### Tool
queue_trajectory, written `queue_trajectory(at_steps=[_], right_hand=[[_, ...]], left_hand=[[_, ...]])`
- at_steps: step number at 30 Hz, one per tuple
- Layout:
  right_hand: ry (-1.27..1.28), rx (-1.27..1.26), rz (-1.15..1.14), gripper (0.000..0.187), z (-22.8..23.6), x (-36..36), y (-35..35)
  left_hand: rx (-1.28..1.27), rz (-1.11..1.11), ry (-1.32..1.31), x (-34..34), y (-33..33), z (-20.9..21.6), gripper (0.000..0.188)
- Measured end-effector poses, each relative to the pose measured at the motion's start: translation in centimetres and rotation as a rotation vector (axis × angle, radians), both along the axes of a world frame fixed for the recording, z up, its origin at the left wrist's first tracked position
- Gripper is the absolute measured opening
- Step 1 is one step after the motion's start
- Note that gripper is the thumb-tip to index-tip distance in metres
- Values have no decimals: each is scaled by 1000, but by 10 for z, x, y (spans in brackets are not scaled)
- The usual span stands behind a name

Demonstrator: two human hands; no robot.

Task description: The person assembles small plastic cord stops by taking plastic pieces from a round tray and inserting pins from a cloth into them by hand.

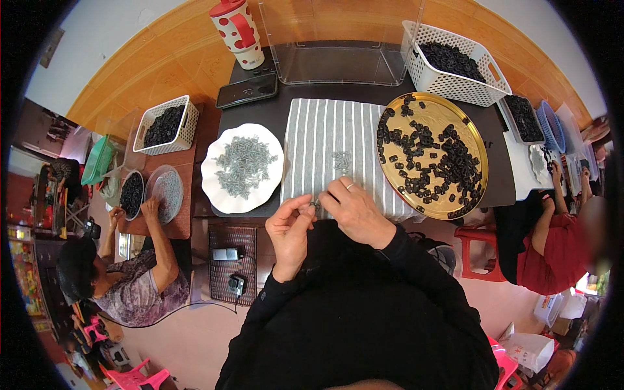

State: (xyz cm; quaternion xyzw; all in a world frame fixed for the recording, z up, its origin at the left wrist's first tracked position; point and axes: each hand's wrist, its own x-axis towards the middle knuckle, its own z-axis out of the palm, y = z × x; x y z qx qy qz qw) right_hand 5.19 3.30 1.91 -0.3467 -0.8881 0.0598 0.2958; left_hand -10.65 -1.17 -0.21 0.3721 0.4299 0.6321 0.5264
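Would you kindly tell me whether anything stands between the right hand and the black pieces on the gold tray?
Nothing visible blocks it: only the striped cloth and the gold tray's rim lie between the right hand and the black pieces.

The left hand (290, 234) pinches a small piece (314, 205), the right hand's (356, 213) fingers close beside it, at the near edge of a striped gray cloth (315, 140). A little pile of grayish pins (342, 162) lies on the cloth. Left of it, a scalloped white plate (211, 166) holds more; right, a round gold tray (422, 107) bears black plastic parts (455, 156). A polka-dot tumbler (235, 36) stands behind a smartphone (247, 91).
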Motion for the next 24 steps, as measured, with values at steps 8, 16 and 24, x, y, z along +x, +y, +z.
queue_trajectory(at_steps=[8,16,24], right_hand=[[33,-283,-139,10,19,40,-5],[3,-129,-203,19,1,31,-16],[1026,-1012,-147,15,-2,40,-19]], left_hand=[[22,16,-22,-6,0,-4,24],[21,-56,11,13,-2,4,23],[-2,-187,0,29,-4,10,24]])
